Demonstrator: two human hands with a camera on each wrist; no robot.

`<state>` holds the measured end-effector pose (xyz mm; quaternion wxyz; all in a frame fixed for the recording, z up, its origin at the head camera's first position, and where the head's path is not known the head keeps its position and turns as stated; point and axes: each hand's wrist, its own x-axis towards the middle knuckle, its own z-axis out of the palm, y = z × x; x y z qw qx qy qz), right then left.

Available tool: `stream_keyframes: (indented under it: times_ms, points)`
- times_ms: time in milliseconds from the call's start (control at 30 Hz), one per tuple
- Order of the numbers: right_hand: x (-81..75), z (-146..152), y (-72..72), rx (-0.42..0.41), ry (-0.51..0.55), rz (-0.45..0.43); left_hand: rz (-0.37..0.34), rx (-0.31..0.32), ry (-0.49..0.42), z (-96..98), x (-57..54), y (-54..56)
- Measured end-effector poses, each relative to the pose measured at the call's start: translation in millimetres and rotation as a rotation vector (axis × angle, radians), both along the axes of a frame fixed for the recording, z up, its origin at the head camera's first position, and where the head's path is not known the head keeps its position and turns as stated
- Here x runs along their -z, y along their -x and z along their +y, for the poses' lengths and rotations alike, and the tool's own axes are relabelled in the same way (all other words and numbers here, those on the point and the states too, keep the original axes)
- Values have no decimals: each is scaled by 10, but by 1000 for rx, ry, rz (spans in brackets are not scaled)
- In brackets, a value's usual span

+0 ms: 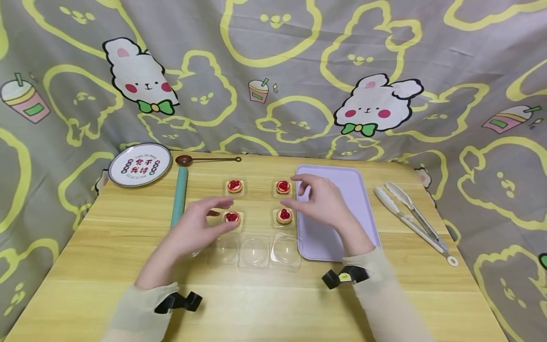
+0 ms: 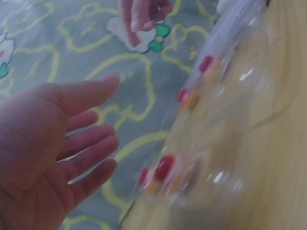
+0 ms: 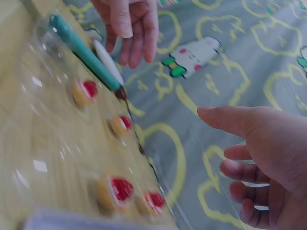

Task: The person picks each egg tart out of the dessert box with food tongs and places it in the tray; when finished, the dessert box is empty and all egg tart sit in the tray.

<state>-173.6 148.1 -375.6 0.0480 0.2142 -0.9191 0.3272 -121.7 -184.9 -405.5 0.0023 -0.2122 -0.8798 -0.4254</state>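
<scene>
My left hand (image 1: 193, 229) hovers over the left side of the table, fingers spread and holding nothing. Just past its thumb is a small red-topped tart (image 1: 232, 217) in a clear plastic base. Over the right side, my right hand (image 1: 323, 200) is held with loosely bent fingers, also empty. Its fingertips come close beside a back tart (image 1: 283, 186) and a front tart (image 1: 284, 216). Another tart (image 1: 235, 186) sits at the back left. Nearer the front, several clear plastic domed covers (image 1: 254, 251) stand in a row, the leftmost partly hidden by my left hand.
A lilac tray (image 1: 342, 190) lies under my right forearm, with metal tongs (image 1: 416, 221) to its right. At left are a teal rolling pin (image 1: 180, 194), a white plate (image 1: 140, 179) and a brown long-handled spoon (image 1: 184, 160). A patterned curtain (image 1: 295, 57) hangs behind the table.
</scene>
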Motion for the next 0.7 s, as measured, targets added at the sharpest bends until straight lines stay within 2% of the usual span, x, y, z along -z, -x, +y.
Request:
stream_keyframes:
  times_ms: [333,533,700]
  points:
    - [-13,740,-78,134,15,-32,-50,77,22,502,136,190]
    - [33,1126,-134,197,-1,-22,-82,69,47,700,230,280]
    - [77,1484,-205,243,4,-8,-80,87,98,866,238,355]
